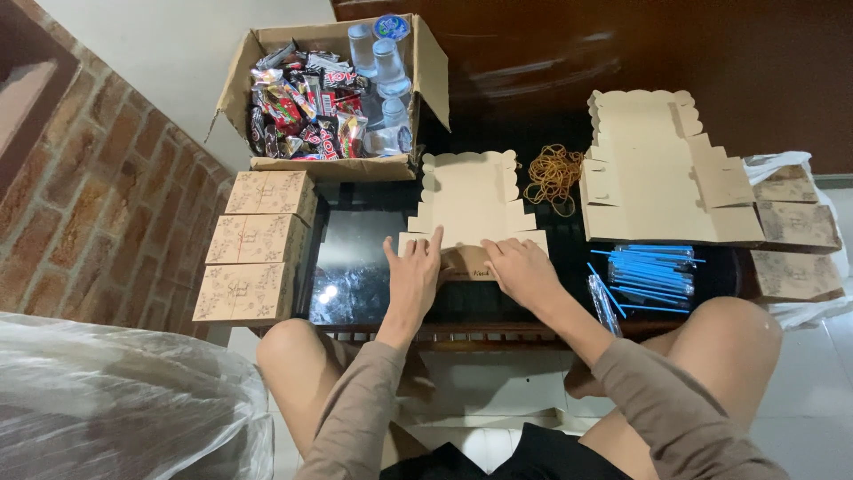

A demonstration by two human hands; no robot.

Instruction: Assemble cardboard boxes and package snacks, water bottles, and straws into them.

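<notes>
Pressing flat on the near flap of the box blank (471, 200): left hand (414, 271) and right hand (520, 267), fingers spread, gripping nothing. Blank runs away from the fingertips; both hands equally near.

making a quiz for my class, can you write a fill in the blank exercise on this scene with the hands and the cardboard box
1. Both the left hand and the right hand press on a flat, unfolded ____ box blank.
2. The loose pile just right of that blank is made of rubber ____.
3. The straws near the person's right knee are ____ in colour.
4. The finished boxes on the person's left number ____.

Missing words: cardboard; bands; blue; three
</notes>
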